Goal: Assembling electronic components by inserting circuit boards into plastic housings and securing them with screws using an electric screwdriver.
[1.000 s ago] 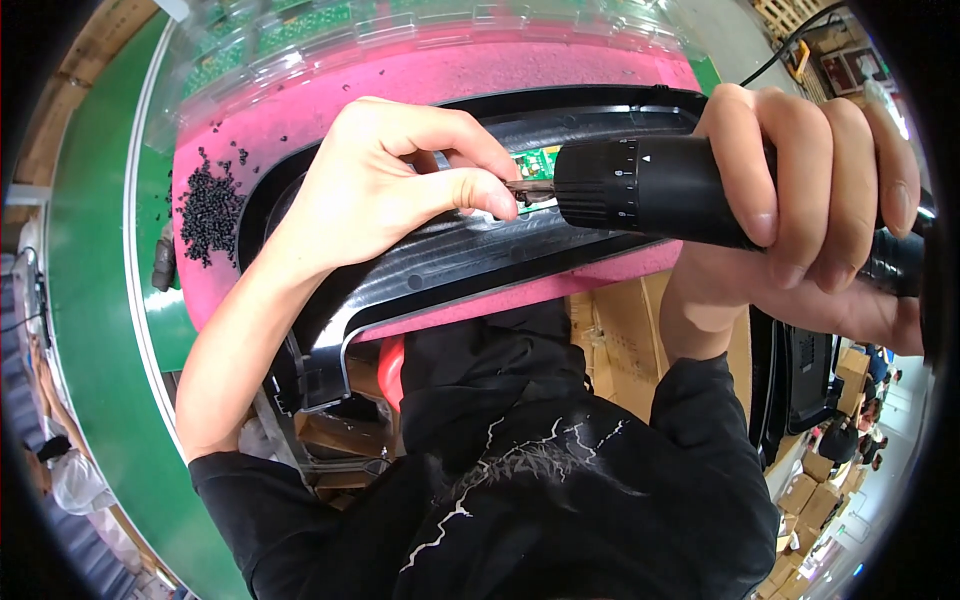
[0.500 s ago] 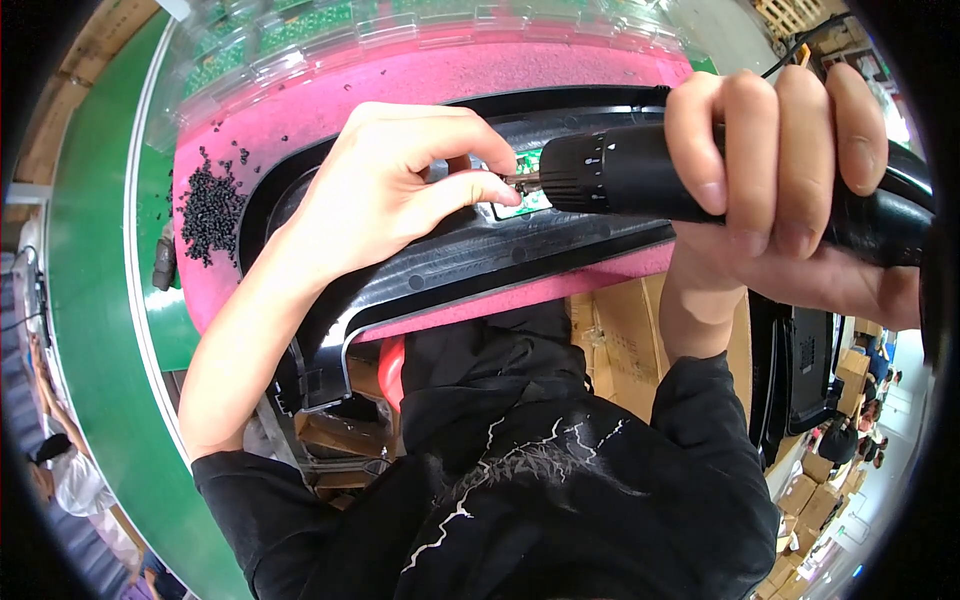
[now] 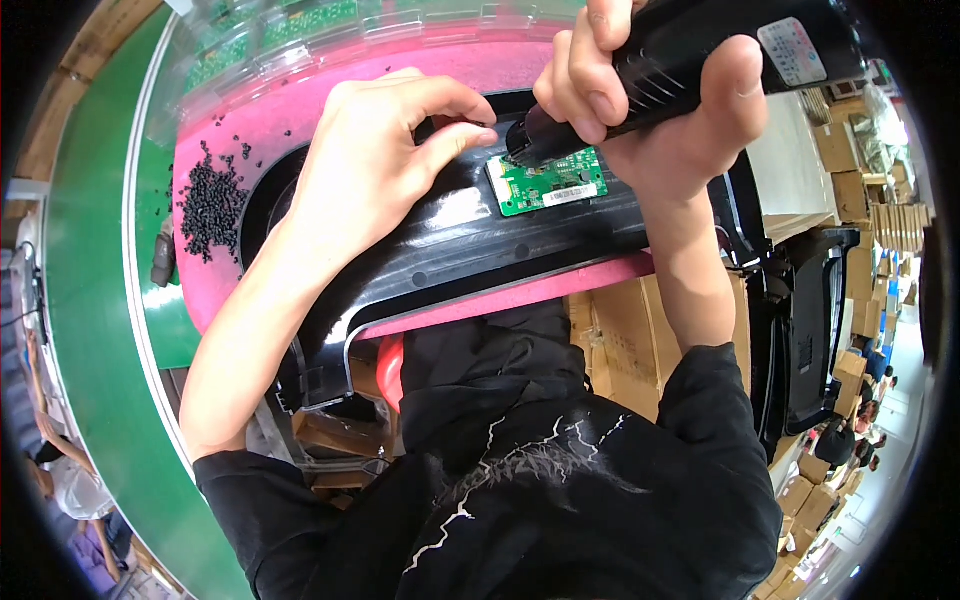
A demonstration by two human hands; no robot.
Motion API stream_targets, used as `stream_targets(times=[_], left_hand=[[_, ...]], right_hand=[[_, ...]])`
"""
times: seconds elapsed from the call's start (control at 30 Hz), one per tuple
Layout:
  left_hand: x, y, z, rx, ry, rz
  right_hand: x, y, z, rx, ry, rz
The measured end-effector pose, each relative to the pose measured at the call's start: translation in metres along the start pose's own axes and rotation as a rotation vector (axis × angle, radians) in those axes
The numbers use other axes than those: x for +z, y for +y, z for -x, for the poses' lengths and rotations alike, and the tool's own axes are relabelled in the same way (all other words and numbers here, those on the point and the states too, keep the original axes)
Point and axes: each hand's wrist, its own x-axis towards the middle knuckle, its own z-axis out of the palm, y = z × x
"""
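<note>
My right hand (image 3: 640,110) is wrapped round a black electric screwdriver (image 3: 670,70), its nose end tilted down over the far edge of a green circuit board (image 3: 555,185). The driver's bit is hidden from this view. The board, with a white label strip along its near edge, lies in a long black plastic housing (image 3: 440,245). Left of the board, above the housing, my left hand (image 3: 375,160) pinches thumb and forefinger together. A tiny dark thing seems to sit between those fingertips, too small to name.
A heap of small black screws (image 3: 210,215) lies on the pink mat (image 3: 310,85) at the left. Clear plastic trays (image 3: 400,30) with green boards line the far side. A cardboard box (image 3: 625,335) stands below the table edge, and another black housing (image 3: 815,330) stands at right.
My right hand has swung the screwdriver up and away, tilting it, and uncovered more of the board. My left hand has drawn slightly left and away from the bit, still pinching.
</note>
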Motion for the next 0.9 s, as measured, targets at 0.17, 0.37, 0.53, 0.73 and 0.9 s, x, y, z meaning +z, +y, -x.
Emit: stream_targets(times=[0.17, 0.37, 0.53, 0.73, 0.9], left_hand=[[-0.002, 0.001, -0.001, 0.065, 0.04, -0.085], [0.0, -0.005, -0.002, 0.046, -0.007, -0.117], [-0.002, -0.008, -0.001, 0.071, -0.054, -0.106], [-0.001, -0.009, -0.001, 0.151, -0.163, -0.163], [-0.005, -0.008, 0.002, 0.101, -0.132, 0.043]], right_hand=[[-0.001, 0.008, -0.006, 0.037, -0.001, -0.072], [-0.002, 0.016, -0.015, 0.094, -0.099, -0.134], [0.009, 0.008, -0.008, 0.073, -0.038, -0.052], [0.009, 0.008, -0.006, -0.423, -0.039, -0.601], [0.018, -0.005, 0.004, -0.34, 0.057, -0.577]])
